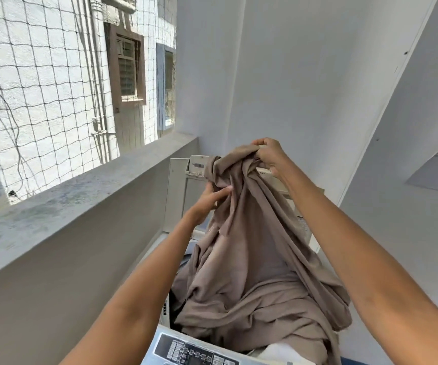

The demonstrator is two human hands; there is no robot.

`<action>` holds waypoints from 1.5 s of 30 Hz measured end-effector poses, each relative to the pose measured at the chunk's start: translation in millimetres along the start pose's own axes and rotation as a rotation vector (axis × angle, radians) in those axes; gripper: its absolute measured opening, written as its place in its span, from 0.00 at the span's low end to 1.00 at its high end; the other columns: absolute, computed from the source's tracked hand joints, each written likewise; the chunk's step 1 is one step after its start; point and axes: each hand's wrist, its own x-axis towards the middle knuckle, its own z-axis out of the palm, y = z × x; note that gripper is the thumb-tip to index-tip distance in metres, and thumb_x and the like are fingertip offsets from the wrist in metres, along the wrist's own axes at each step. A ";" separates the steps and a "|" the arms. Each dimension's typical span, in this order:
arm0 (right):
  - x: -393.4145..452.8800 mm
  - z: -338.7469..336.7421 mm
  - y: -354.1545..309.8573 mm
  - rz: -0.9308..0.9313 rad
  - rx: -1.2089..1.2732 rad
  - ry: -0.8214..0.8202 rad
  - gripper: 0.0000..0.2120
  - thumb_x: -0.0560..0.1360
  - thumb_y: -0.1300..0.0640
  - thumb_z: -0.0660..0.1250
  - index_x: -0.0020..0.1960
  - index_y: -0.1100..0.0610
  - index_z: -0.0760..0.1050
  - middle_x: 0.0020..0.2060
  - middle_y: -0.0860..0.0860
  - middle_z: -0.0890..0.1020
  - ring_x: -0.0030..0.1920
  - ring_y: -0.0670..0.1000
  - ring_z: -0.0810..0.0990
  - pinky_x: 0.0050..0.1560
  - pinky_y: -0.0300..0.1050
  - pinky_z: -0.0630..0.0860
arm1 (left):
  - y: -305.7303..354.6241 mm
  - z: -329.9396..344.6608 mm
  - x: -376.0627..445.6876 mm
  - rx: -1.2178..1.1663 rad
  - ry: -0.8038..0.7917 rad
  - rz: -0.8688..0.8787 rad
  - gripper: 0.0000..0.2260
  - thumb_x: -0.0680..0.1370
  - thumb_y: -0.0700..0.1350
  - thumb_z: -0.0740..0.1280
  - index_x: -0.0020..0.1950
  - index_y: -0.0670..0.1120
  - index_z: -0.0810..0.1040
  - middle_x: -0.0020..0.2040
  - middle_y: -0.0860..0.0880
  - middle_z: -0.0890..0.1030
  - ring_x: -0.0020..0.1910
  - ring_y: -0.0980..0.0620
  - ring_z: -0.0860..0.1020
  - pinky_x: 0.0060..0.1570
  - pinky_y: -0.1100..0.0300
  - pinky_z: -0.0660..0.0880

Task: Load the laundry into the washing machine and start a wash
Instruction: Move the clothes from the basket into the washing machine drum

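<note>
Nearest, the washing machine's control panel (199, 351) fronts its open top, where the brown cloth (254, 272) pools at the rim. Soft and light, it looks floppy, best gathered by bunched folds. Its length runs upward to the left hand (210, 200) pinching a fold and the right hand (270, 154) clenching the top.

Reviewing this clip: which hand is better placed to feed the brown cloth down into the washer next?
Probably the left hand: it grips the brown cloth lower, nearer the washing machine opening. The right hand holds the bunched top high up.
</note>
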 end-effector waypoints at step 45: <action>25.4 -7.8 17.7 0.060 -0.233 -0.057 0.09 0.75 0.70 0.55 0.51 0.61 0.69 0.37 0.58 0.74 0.26 0.53 0.76 0.19 0.40 0.76 | 14.7 -56.6 -1.4 1.132 -0.316 -0.575 0.19 0.79 0.40 0.63 0.69 0.36 0.69 0.68 0.39 0.72 0.62 0.44 0.74 0.55 0.55 0.73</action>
